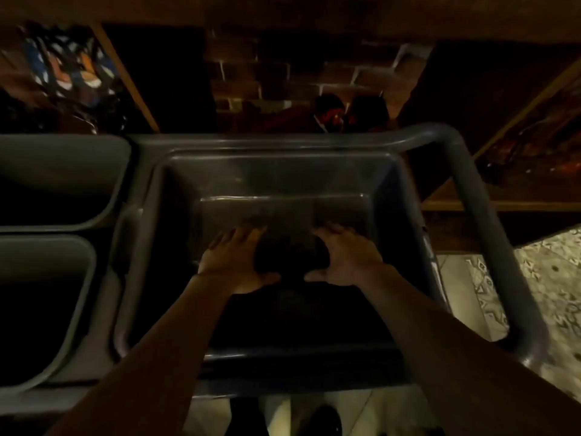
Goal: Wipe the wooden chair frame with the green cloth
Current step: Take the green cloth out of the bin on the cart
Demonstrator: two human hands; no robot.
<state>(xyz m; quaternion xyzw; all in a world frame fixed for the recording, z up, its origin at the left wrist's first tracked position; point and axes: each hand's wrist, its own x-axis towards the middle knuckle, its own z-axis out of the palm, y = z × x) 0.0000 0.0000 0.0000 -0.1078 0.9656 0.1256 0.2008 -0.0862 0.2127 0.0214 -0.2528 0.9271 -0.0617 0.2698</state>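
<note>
While both forearms reach forward into a deep grey bin point(283, 171) set in a cart, the left hand point(234, 262) and the right hand point(342, 256) hang side by side with the palms down, fingers spread wide and thumbs pointing inward at each other — neither one closed on anything. Between the two hands lies a dark mass point(287, 256) at the bottom of the bin; the light is too dim to tell whether it is the green cloth, and no green colour shows anywhere. The fingertips of both hands sit near the ledge on the bin's far wall, though whether they touch it cannot be told. To the left of the left hand stand two smaller grey tubs point(59, 184), one behind the other, their insides dark. To the right of the right hand runs the cart's thick rounded handle bar point(490, 215), bending around the bin's far right corner. Beyond the hands, past the bin's far rim, a brick wall point(283, 70) shows in shadow, and wooden rails point(129, 77) slant away on either side — whether these belong to the chair frame cannot be told. Right of the handle bar lies a patterned tile floor point(553, 278).
</note>
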